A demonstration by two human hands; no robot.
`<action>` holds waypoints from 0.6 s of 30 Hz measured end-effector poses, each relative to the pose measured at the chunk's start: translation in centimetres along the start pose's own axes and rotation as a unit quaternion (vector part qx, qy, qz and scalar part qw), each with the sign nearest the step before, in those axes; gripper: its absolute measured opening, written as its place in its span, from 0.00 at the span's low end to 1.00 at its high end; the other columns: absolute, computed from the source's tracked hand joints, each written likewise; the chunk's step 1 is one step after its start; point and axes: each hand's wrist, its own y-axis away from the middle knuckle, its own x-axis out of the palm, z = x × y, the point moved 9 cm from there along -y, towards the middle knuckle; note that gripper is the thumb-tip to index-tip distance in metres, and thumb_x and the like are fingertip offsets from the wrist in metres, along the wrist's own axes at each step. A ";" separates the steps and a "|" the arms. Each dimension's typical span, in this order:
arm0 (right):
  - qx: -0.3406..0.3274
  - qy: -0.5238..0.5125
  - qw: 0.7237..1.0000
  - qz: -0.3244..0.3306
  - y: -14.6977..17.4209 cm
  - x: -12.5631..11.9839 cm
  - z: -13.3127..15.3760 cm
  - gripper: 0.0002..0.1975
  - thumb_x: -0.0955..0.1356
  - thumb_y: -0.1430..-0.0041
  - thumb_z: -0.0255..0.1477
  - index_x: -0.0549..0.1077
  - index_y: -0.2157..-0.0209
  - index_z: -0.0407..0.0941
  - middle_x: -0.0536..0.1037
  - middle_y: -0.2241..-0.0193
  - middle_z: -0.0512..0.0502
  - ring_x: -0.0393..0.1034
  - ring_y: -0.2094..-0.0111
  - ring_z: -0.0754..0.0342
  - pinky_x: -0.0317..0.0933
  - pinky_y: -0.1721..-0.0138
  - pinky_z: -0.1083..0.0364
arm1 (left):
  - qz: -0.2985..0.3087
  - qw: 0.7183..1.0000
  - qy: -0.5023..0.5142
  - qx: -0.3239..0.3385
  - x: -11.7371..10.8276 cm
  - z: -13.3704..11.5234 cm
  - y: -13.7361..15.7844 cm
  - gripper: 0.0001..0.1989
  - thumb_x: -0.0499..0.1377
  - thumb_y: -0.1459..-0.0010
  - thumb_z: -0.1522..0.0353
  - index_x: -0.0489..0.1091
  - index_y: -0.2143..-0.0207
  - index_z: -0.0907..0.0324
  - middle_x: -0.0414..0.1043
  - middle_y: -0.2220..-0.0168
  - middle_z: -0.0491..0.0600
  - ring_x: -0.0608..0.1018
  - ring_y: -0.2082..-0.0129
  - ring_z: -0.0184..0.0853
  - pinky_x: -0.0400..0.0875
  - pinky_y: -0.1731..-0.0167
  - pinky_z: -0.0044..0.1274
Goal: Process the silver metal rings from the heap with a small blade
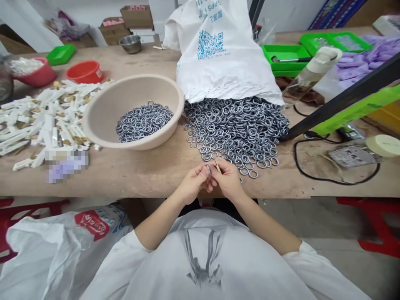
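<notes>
Near the table's front edge my two hands meet. My left hand pinches a grey ring between thumb and fingers. Closed beside it, my right hand holds a thin, pale tan stick-like tool, its kind too small to make out. Just beyond my hands spreads a heap of grey rings, spilling from under a white sack. To the left, a beige basin holds many more such rings.
White plastic pieces lie piled at left, near a red bowl and green tray. On the right stand a dark slanted post, a black cable, a spray bottle and a lidded jar.
</notes>
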 end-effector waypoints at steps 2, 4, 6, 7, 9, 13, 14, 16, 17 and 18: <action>-0.029 0.012 0.999 0.011 0.4 0.1 0.7 0.22 0.73 0.31 0.48 0.76 0.72 0.47 0.67 0.75 0.50 0.63 0.71 0.50 0.59 0.66 0.54 | 0.001 1.000 0.004 0.015 0.3 -0.1 0.3 0.28 0.66 0.47 0.48 0.64 0.65 0.64 0.67 0.76 0.47 0.68 0.79 0.26 0.64 0.79 0.16; -0.025 -0.037 0.998 0.048 0.8 0.4 1.0 0.16 0.71 0.29 0.46 0.80 0.62 0.48 0.69 0.72 0.50 0.64 0.71 0.50 0.59 0.66 0.54 | 0.008 1.000 0.004 0.023 0.7 0.0 0.6 0.26 0.64 0.44 0.48 0.63 0.68 0.63 0.64 0.78 0.46 0.66 0.80 0.25 0.62 0.80 0.16; -0.014 -0.074 0.994 0.076 1.3 0.5 1.2 0.15 0.71 0.29 0.45 0.79 0.54 0.49 0.70 0.70 0.50 0.64 0.71 0.51 0.59 0.66 0.54 | 0.012 1.000 -0.002 0.024 1.0 0.1 0.8 0.26 0.62 0.42 0.49 0.61 0.71 0.63 0.62 0.80 0.45 0.64 0.81 0.24 0.59 0.80 0.16; -0.015 -0.071 0.995 0.072 1.5 0.3 1.4 0.15 0.72 0.31 0.45 0.78 0.53 0.49 0.71 0.69 0.50 0.65 0.70 0.51 0.60 0.65 0.54 | 0.009 1.000 -0.005 0.022 1.1 0.3 0.9 0.26 0.62 0.41 0.49 0.60 0.72 0.63 0.61 0.81 0.45 0.63 0.81 0.24 0.58 0.80 0.16; -0.015 -0.041 0.998 0.045 1.5 -0.4 1.6 0.16 0.75 0.35 0.45 0.79 0.55 0.47 0.72 0.68 0.50 0.66 0.68 0.50 0.61 0.63 0.54 | 0.004 1.000 -0.009 0.018 1.4 0.5 0.9 0.26 0.62 0.41 0.49 0.61 0.71 0.63 0.60 0.81 0.44 0.62 0.82 0.24 0.55 0.80 0.17; 0.001 0.000 1.000 -0.020 1.3 -2.2 1.8 0.22 0.74 0.35 0.52 0.76 0.64 0.46 0.71 0.71 0.50 0.65 0.70 0.50 0.60 0.68 0.55 | -0.012 1.000 -0.008 0.018 1.8 0.4 0.8 0.27 0.62 0.43 0.48 0.60 0.73 0.62 0.58 0.82 0.44 0.60 0.82 0.25 0.54 0.81 0.18; -0.009 0.025 0.999 -0.021 1.4 -2.4 2.2 0.24 0.73 0.34 0.54 0.75 0.64 0.45 0.71 0.70 0.50 0.64 0.70 0.50 0.59 0.69 0.55 | -0.021 1.000 -0.005 0.019 1.7 0.3 0.9 0.27 0.62 0.44 0.48 0.59 0.74 0.62 0.58 0.83 0.44 0.59 0.83 0.25 0.54 0.81 0.19; -0.050 0.104 0.993 0.008 1.8 -2.1 3.5 0.25 0.69 0.30 0.55 0.72 0.63 0.45 0.70 0.69 0.50 0.64 0.69 0.50 0.56 0.69 0.55 | -0.042 0.999 0.007 0.015 1.3 0.2 1.0 0.27 0.63 0.45 0.48 0.59 0.74 0.61 0.57 0.83 0.44 0.58 0.83 0.25 0.53 0.81 0.19; -0.074 0.150 0.985 0.032 2.1 -1.6 4.1 0.25 0.67 0.27 0.54 0.72 0.63 0.45 0.70 0.69 0.51 0.64 0.69 0.51 0.55 0.69 0.55 | -0.051 0.999 0.015 0.011 1.2 0.2 1.1 0.28 0.63 0.46 0.47 0.59 0.74 0.61 0.57 0.84 0.44 0.59 0.83 0.25 0.52 0.81 0.19; -0.097 0.194 0.975 0.052 2.5 -1.2 4.7 0.25 0.64 0.24 0.53 0.71 0.63 0.45 0.70 0.69 0.51 0.64 0.69 0.51 0.53 0.69 0.55 | -0.056 0.998 0.023 0.005 1.1 0.2 1.2 0.28 0.64 0.46 0.47 0.58 0.74 0.61 0.56 0.84 0.43 0.59 0.84 0.26 0.52 0.81 0.19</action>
